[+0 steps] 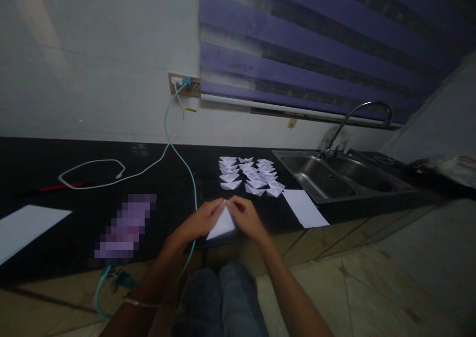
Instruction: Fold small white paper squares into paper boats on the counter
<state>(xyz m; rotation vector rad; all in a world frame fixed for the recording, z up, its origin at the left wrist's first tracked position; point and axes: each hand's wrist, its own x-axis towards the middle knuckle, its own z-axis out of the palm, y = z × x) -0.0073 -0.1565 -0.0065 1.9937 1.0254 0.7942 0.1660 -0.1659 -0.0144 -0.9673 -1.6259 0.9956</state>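
A white sheet of paper [223, 225], folded to a point at its far end, lies near the front edge of the black counter. My left hand [204, 219] pinches its left side close to the tip. On the other side my right hand [246, 216] has its fingers closed on the paper at the same tip. The fingertips of both hands nearly meet there and partly hide the fold. Just beyond my hands, several folded paper boats [256, 174] stand in three rough columns.
Flat white paper [305, 209] lies by the steel sink [323, 175], and more paper [29, 230] at far left. A blurred purple object [126, 226] rests left of my hands. A teal cable [194, 188] crosses the counter beside my left hand; a white cable [92, 162] loops behind.
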